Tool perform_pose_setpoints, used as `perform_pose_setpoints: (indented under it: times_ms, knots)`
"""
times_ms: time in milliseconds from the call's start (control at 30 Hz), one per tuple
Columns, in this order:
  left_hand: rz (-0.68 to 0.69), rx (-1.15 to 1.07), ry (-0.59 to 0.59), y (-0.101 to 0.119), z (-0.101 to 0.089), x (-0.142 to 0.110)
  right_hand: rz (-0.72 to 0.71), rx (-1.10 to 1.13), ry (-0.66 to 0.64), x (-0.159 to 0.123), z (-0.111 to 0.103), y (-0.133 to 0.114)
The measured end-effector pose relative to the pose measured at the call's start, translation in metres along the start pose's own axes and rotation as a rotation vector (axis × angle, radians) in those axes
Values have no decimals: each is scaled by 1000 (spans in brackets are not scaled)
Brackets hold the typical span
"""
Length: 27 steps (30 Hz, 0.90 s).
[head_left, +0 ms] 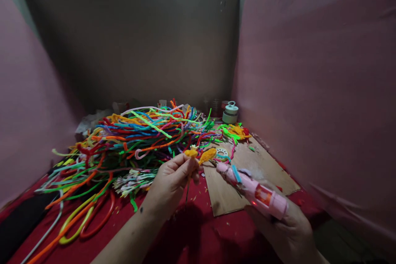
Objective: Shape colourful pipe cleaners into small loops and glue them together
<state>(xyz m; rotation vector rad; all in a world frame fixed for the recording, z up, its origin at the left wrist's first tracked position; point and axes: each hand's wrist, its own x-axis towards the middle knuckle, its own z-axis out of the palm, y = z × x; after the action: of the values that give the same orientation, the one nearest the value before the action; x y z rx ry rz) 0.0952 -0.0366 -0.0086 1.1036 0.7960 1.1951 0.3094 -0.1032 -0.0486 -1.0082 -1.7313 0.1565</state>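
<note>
My left hand (173, 178) pinches a yellow-orange pipe-cleaner piece (208, 156) between thumb and fingers. Two fuzzy petal-like lobes stick out above the grip, and a thin dark stem hangs below it. In my right hand (295, 227) is a pink hot glue gun (243, 183) with a small red light lit on its side. Its nozzle points up and left, close to the right-hand lobe; whether they touch I cannot tell. A short blue fuzzy strip lies across the front of the gun. Most fingers of my right hand are hidden behind the gun.
A big tangled heap of coloured pipe cleaners (148, 132) covers the left and middle of the red-clothed table (173, 235). Under the gun lies a wooden board (222, 200), with a white ring-shaped spool (222, 154) on it. Behind stands a pale green container (230, 114). Walls enclose three sides.
</note>
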Motion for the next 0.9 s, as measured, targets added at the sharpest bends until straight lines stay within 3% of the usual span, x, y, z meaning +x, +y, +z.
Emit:
perform_pose_setpoints:
  times_ms: [300,900]
  knots:
    - [23,29,-25,0,1,-2,-44,-10,-38,9,5,-9]
    - [20,31,-49,-1,-1,-1,-78,-152,42,3,5,-7]
